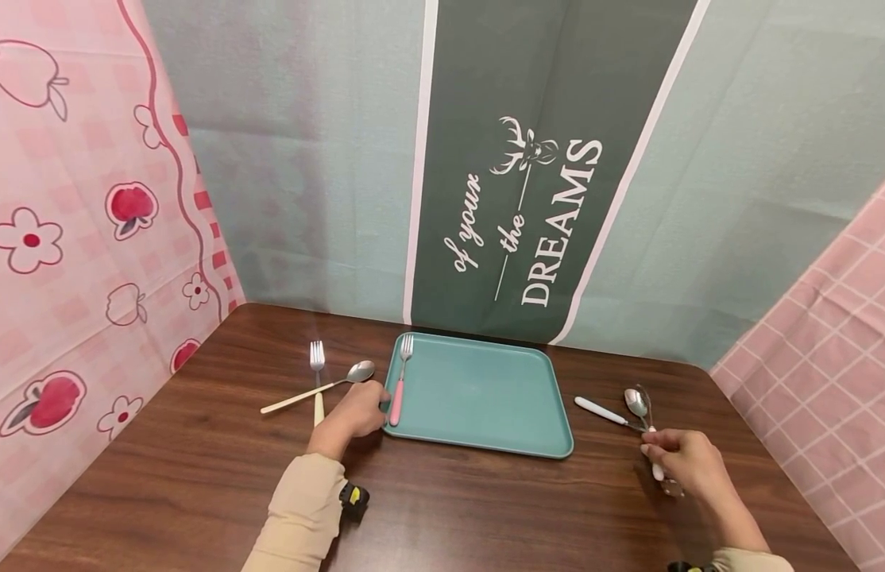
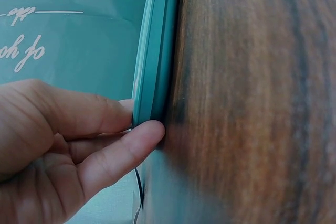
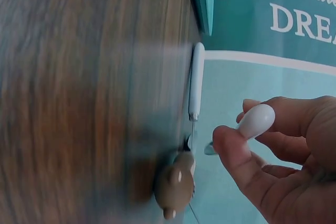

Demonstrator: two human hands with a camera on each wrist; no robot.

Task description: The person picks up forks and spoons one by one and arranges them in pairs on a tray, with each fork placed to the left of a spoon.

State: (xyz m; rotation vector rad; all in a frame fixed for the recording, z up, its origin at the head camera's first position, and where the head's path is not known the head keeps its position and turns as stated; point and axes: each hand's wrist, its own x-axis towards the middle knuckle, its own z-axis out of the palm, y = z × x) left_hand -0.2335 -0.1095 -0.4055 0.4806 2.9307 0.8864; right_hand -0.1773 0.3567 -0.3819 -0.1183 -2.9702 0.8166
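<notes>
**One pinch at the left, one at the right**

Your left hand (image 1: 360, 409) pinches the rim of the flat, teal rectangular tray (image 1: 478, 393) at its near left corner, thumb on one side and fingers on the other, with hardly any gap beyond the rim's thickness. The tray lies on the dark brown wood-grain table (image 1: 485, 508), in the middle, between your two hands. Along its left edge rests a metal fork with a pink handle (image 1: 399, 385). To the left of the tray, a metal spoon with a cream handle (image 1: 299, 398) crosses a metal fork with a cream handle (image 1: 317, 355).

Your right hand (image 1: 689, 459), well apart from the tray on its right, pinches the handle of a metal spoon with a white handle (image 1: 635, 403) between thumb and fingertips. Just beside it on the table lies a utensil with a white handle (image 1: 600, 409), its far end partly hidden. The right wrist view also shows a rounded brown object (image 3: 175, 187) near your fingers; you cannot tell from it what it is.
</notes>
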